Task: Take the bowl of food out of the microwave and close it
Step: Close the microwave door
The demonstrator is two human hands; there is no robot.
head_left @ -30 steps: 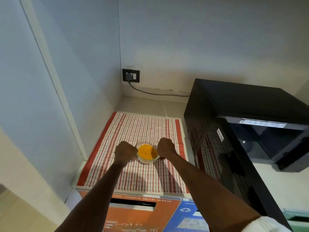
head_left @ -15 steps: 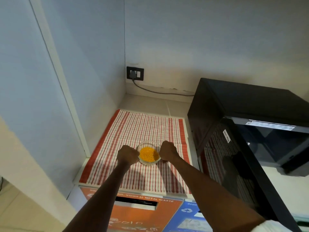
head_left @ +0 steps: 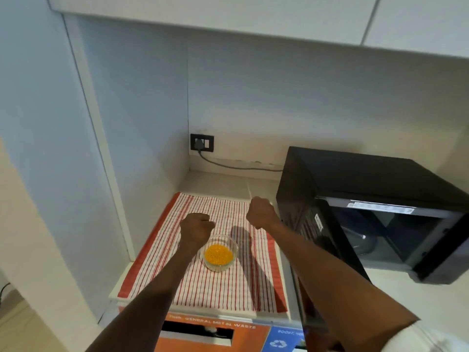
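Observation:
A small clear glass bowl (head_left: pixel 219 253) of yellow food sits on the red-striped cloth (head_left: pixel 208 283). Above and beyond the bowl, my left hand (head_left: pixel 196 227) is curled into a loose fist and holds nothing. My right hand (head_left: pixel 259 212) is also curled, raised off the bowl, close to the microwave's left side. The black microwave (head_left: pixel 365 184) stands at the right with its door (head_left: pixel 327 252) swung open toward me; its cavity shows the turntable inside.
A wall socket (head_left: pixel 202 142) with a plugged cable is in the back corner. Wall panels close in the left side and cabinets hang overhead. Orange and blue waste bin labels (head_left: pixel 218 334) lie below the counter's front edge.
Both hands have let go of the bowl and lifted away from it; the right hand moved up and right toward the microwave. The bowl stays on the cloth. The view tilted upward.

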